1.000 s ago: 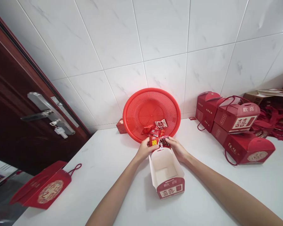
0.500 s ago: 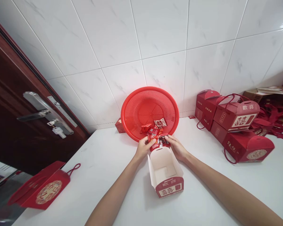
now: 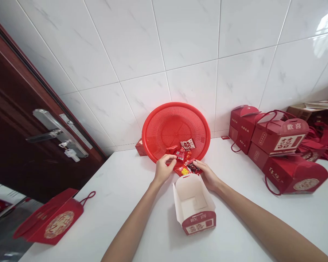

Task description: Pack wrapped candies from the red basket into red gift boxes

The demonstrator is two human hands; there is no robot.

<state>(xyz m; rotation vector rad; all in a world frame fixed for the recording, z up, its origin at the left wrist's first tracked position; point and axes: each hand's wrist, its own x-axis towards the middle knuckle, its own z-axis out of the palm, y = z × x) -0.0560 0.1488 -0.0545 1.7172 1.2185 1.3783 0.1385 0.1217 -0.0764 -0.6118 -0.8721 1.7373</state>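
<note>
My right hand [image 3: 209,176] is closed on small candy packets [image 3: 193,166], red and dark, by the basket's front rim. Across from it, my left hand [image 3: 164,170] has thumb and forefinger drawn together at the heap; what lies between them I cannot make out. A red packet with yellow print [image 3: 184,170] shows between the hands. Behind them leans a red plastic basket [image 3: 176,118], with more wrapped pieces and a white-and-red square packet [image 3: 187,144] low inside. Just in front stands an open red gift box [image 3: 199,227], its white inside bare.
Red gift boxes [image 3: 280,138] are stacked at the right, with red ribbons [image 3: 319,138] behind. Another red box [image 3: 57,222] with a cord handle stands at the table's left edge. A small red box [image 3: 140,147] is beside the basket. A tiled wall and a door [image 3: 13,120] border the table.
The large red packet that both hands held has been lowered or turned. My left hand has come off it and shifted to the other pieces, while my right hand stays at the packets.
</note>
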